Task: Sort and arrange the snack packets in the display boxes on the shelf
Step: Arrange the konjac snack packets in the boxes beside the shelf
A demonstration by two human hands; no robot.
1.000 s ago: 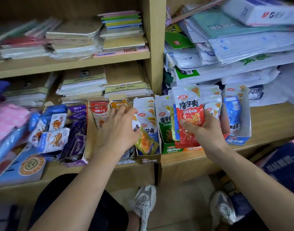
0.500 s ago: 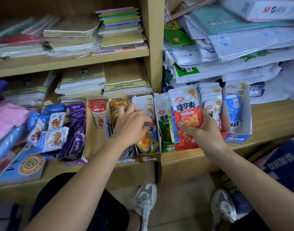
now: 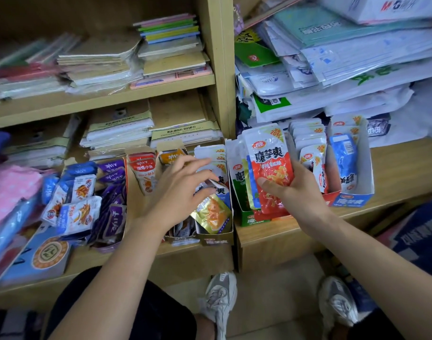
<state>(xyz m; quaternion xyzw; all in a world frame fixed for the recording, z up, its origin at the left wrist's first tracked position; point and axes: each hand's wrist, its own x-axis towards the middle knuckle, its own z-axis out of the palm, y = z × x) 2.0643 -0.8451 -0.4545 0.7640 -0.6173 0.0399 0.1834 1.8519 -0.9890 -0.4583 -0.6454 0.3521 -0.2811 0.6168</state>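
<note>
While I watched from the head view, the right grip (image 3: 298, 192) was clamped on a red packet (image 3: 268, 165), thumb across its front, with other packets stacked behind it. The packet stood upright, long axis vertical, just above the gap between the green box (image 3: 249, 220) and the blue box (image 3: 352, 202) on the shelf (image 3: 393, 168). That hand was plainly nearer, so I judged a short drop would seat it. The left grip (image 3: 180, 190) hovered over the brown box (image 3: 217, 238), fingers spread; whether it pinched a packet's corner I couldn't tell.
</note>
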